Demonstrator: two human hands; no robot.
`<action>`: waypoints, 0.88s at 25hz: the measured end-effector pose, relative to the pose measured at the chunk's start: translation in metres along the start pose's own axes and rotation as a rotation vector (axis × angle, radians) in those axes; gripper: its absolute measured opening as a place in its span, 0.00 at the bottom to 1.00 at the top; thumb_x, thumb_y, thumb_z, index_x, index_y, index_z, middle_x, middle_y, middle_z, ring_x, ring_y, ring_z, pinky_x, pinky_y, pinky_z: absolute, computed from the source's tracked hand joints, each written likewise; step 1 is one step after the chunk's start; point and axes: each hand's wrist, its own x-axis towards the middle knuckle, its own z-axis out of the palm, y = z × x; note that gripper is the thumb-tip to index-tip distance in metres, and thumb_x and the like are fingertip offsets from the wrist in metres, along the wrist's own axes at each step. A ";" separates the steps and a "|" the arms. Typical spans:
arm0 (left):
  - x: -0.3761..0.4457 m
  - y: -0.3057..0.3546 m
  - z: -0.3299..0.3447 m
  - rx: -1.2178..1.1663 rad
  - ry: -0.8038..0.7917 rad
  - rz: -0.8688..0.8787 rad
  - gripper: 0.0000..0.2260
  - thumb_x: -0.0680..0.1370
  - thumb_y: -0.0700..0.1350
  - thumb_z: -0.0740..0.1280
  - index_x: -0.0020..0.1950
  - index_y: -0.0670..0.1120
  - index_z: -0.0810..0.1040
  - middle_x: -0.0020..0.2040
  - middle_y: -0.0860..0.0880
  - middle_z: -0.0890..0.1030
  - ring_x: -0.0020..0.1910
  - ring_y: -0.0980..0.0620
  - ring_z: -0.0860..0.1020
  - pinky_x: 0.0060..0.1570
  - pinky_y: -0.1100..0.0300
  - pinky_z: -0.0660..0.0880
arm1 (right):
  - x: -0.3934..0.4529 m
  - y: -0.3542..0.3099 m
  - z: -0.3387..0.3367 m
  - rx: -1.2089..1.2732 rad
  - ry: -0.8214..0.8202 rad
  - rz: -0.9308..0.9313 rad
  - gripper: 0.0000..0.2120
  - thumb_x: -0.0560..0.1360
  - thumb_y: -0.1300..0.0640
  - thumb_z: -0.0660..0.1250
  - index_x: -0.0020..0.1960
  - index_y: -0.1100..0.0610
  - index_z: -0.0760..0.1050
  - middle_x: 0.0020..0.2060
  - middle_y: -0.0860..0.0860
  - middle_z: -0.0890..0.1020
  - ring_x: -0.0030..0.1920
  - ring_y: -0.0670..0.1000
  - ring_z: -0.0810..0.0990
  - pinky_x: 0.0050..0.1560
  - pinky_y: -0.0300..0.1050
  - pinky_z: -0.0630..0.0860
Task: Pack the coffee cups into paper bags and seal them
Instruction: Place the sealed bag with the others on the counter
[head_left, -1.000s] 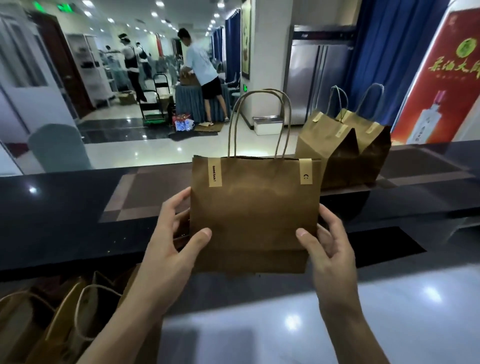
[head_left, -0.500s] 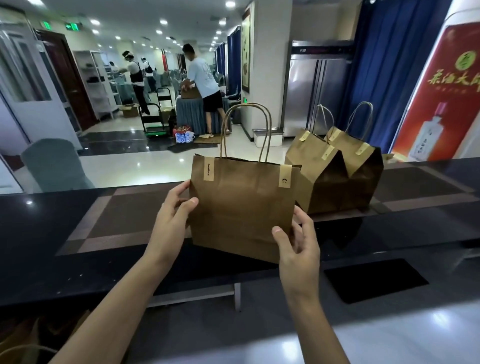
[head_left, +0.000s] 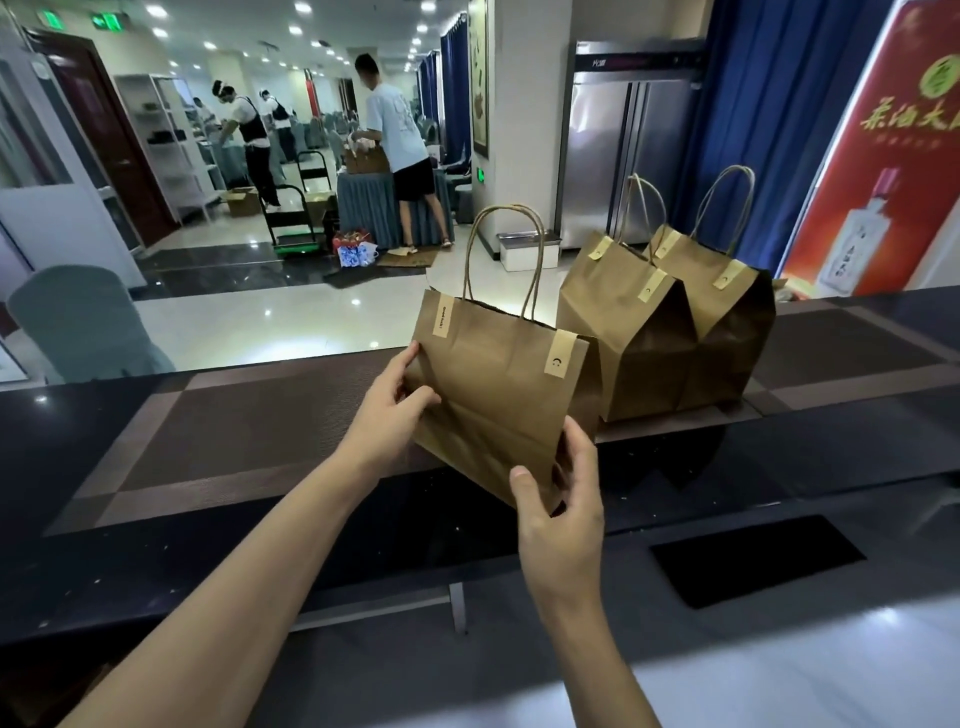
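Dark table (head_left: 218, 436) fronts a bright hall: left hand (head_left: 392, 410) and right hand (head_left: 563, 512) pinch a sealed paper bag (head_left: 498, 395) tilted above its near edge, beside two sealed bags (head_left: 670, 332); contents hidden.

Two sealed bags (head_left: 670, 332) block the right — the counter (head_left: 234, 426) lies bare leftward.

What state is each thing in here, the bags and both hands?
Held paper bag: top closed with two stickers, tilted, held above the counter.
Two paper bags on the counter: upright, tops stickered closed, standing side by side.
Left hand: grips the held bag's left edge.
Right hand: pinches its lower right corner.
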 end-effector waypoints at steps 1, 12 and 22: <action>0.001 0.000 0.006 0.072 -0.024 0.011 0.31 0.79 0.43 0.67 0.79 0.59 0.61 0.79 0.46 0.61 0.79 0.49 0.59 0.76 0.46 0.61 | -0.001 0.000 0.006 -0.032 -0.032 0.016 0.29 0.78 0.57 0.71 0.75 0.41 0.66 0.70 0.39 0.72 0.71 0.43 0.71 0.69 0.44 0.73; -0.049 -0.018 0.036 0.203 -0.068 0.126 0.41 0.74 0.55 0.76 0.78 0.68 0.53 0.78 0.59 0.61 0.75 0.52 0.66 0.71 0.44 0.70 | 0.009 0.010 0.004 -0.155 0.133 -0.008 0.25 0.80 0.53 0.67 0.75 0.43 0.66 0.67 0.41 0.72 0.70 0.44 0.71 0.68 0.49 0.75; 0.019 -0.017 0.042 0.161 -0.128 0.097 0.38 0.77 0.44 0.72 0.79 0.66 0.56 0.78 0.55 0.64 0.74 0.48 0.68 0.71 0.46 0.70 | 0.052 0.027 0.019 -0.252 -0.007 0.041 0.33 0.80 0.46 0.66 0.80 0.37 0.53 0.69 0.32 0.62 0.73 0.39 0.64 0.67 0.37 0.66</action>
